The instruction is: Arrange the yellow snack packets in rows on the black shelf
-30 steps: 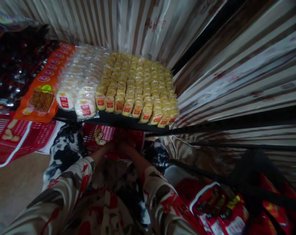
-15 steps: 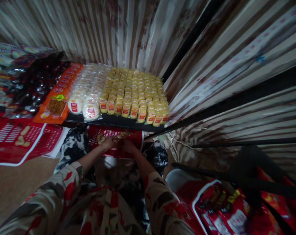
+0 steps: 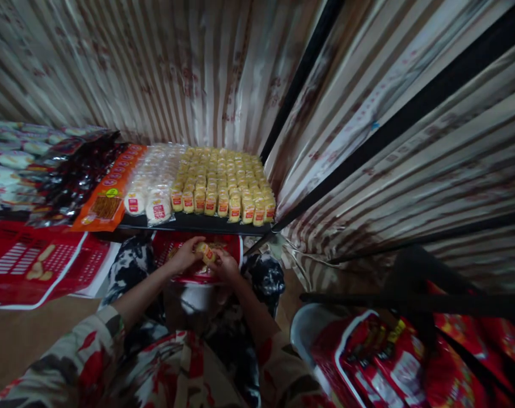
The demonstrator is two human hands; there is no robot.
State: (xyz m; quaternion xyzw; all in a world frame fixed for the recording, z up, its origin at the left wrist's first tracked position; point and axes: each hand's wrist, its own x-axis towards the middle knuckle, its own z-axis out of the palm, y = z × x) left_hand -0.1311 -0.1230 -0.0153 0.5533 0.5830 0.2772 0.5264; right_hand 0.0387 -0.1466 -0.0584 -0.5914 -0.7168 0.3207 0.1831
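Around you hangs a striped curtain, crossed on the right by dark bars. Below it, brown floor shows at the lower left.

A black shelf runs across the middle, its right end in the corner of the curtain. Yellow packets fill that right end in close rows up to the front edge. White round packs lie just beside them on the left, then a row of orange packs, then dark packs toward the left end.

A red printed sheet hangs below the shelf's left part. At the lower right, red bags lie heaped beside a white tub.

Under the shelf's front edge, between your knees, sits a red bag. Your left hand and right hand meet above it. Both have their fingers curled in close around one small yellow packet: the left grips its near end from the side, the right holds it from below. The packet lies tilted between the two hands, just under the shelf edge and apart from the rows above.
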